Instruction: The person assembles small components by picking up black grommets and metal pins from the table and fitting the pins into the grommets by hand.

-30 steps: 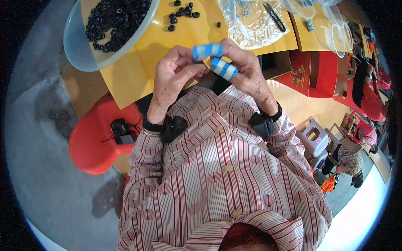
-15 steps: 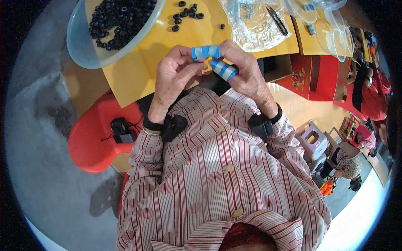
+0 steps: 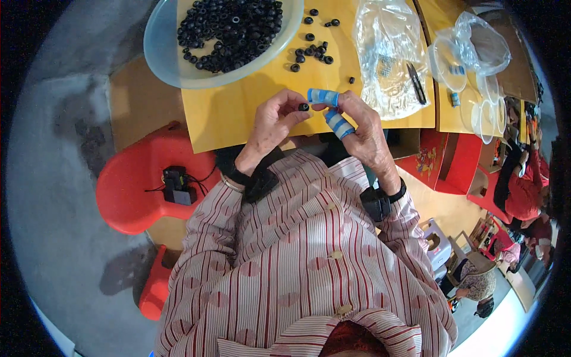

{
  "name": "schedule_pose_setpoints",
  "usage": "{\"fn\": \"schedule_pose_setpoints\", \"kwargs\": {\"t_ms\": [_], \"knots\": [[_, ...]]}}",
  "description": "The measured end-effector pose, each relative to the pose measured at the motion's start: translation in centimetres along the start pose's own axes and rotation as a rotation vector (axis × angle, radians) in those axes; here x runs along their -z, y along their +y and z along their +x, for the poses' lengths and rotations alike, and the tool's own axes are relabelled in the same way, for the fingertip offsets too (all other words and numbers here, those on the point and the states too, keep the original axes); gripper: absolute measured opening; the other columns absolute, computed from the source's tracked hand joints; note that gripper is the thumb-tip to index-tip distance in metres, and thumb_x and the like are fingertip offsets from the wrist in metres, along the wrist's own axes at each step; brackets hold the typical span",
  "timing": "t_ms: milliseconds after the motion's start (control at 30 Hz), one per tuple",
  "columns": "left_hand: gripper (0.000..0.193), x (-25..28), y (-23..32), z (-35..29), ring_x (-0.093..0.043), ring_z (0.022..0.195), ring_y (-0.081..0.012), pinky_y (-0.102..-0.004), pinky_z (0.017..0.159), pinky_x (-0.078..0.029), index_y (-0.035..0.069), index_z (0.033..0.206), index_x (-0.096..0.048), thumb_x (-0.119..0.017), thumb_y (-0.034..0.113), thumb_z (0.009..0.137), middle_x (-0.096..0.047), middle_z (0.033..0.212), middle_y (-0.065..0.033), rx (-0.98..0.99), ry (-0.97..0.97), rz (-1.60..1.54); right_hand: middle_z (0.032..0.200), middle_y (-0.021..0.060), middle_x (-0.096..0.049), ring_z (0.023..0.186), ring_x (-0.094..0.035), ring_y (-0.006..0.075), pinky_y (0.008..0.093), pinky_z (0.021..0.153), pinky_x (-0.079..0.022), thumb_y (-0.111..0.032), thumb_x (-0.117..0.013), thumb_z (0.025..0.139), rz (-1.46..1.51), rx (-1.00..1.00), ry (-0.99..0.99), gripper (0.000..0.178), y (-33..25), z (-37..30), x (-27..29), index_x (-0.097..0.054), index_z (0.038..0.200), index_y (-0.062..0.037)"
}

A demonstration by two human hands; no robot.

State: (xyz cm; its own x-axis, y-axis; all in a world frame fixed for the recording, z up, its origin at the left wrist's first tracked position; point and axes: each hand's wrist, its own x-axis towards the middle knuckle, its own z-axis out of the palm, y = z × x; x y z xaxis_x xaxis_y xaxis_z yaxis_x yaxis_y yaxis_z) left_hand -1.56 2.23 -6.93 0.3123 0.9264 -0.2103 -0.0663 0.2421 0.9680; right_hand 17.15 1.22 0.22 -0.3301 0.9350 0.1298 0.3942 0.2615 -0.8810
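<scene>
My left hand (image 3: 275,123) pinches a small black ring-shaped part (image 3: 304,107) between thumb and forefinger, its hole showing. Just to the right of it is my right hand (image 3: 363,131), thumb and forefinger wrapped in blue-and-white striped tape (image 3: 341,125). Those two fingers are bent close together near the black part. Whatever lies between them, if anything, is hidden. Both hands are raised over the near edge of the yellow table (image 3: 232,122). Beyond them stands a wide translucent basin (image 3: 162,56) holding many similar black parts (image 3: 235,44).
Several loose black parts (image 3: 309,53) lie right of the basin. Black thread snips (image 3: 416,83) rest on a clear plastic bag (image 3: 380,95). Clear plastic cups (image 3: 470,116) stand farther right. A red stool (image 3: 131,190) carries a small black device (image 3: 176,184). Other people sit at far right.
The view has shifted, so the table and basin appear lower and farther right. My hands have drawn slightly apart, and the black part now shows in my left fingertips.
</scene>
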Motion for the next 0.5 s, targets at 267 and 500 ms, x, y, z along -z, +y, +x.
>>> {"fn": "schedule_pose_setpoints", "kwargs": {"t_ms": [267,500], "knots": [[0.017,0.7,-0.7,0.1,-0.058,0.071,-0.0068,-0.022,0.066,-0.048,0.001,0.093,-0.06,-0.068,0.004,0.079,-0.063,0.078,-0.0016,-0.09,0.107,0.149,0.094,0.0115,-0.065,0.085,-0.064,0.0201,0.0299,0.071,-0.051,0.003,-0.053,0.084,-0.044,-0.127,0.109,0.032,1.5,1.3,0.9,-0.06,0.115,-0.0054],[0.018,0.6,-1.5,0.3,-0.057,0.07,-0.0058,-0.0208,0.066,-0.047,0.002,0.092,-0.06,-0.07,0.004,0.077,-0.062,0.077,-0.0009,-0.133,0.122,0.077,0.098,0.0076,-0.066,0.089,-0.062,0.0146,0.0265,0.073,-0.05,0.0,-0.05,0.085,-0.004,-0.262,0.31,0.039,4.8,0.5,2.5,-0.052,0.124,-0.0066]]}}
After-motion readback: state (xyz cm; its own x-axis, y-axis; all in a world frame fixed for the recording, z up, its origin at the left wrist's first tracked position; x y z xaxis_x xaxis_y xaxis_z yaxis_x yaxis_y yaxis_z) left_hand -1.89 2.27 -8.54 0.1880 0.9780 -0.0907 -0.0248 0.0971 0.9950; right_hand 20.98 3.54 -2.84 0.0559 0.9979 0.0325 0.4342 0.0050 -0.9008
